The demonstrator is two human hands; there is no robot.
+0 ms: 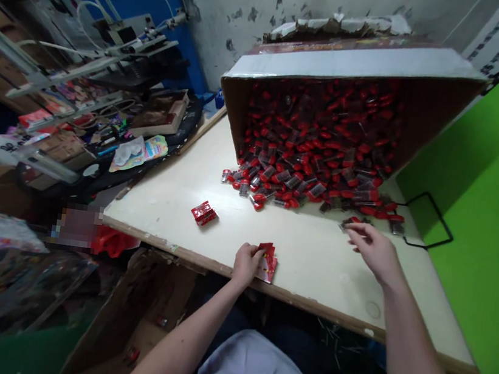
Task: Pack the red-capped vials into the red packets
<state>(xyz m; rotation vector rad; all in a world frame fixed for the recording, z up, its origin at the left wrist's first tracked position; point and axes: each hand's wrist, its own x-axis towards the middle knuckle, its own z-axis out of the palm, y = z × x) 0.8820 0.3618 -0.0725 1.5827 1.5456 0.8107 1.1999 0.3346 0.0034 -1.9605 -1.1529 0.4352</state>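
Note:
My left hand (246, 264) is closed on a few flat red printed packets (267, 264) near the table's front edge. To the right, my right hand (374, 250) reaches to the front of a heap of small clear pieces with red ends (293, 182). Its thumb and fingers close on one such piece (349, 223) at the heap's edge, partly hidden by the fingertips. The heap spills out of a large cardboard box (358, 60) lying on its side with its mouth toward me. A small stack of red packets (204, 212) lies on the tabletop left of my hands.
A bright green panel (487, 200) borders the right side, with a black wire frame (441, 234) before it. At left stands a metal machine (103, 69) over a cluttered dark surface. An open carton (141, 314) sits below the table edge (203, 260).

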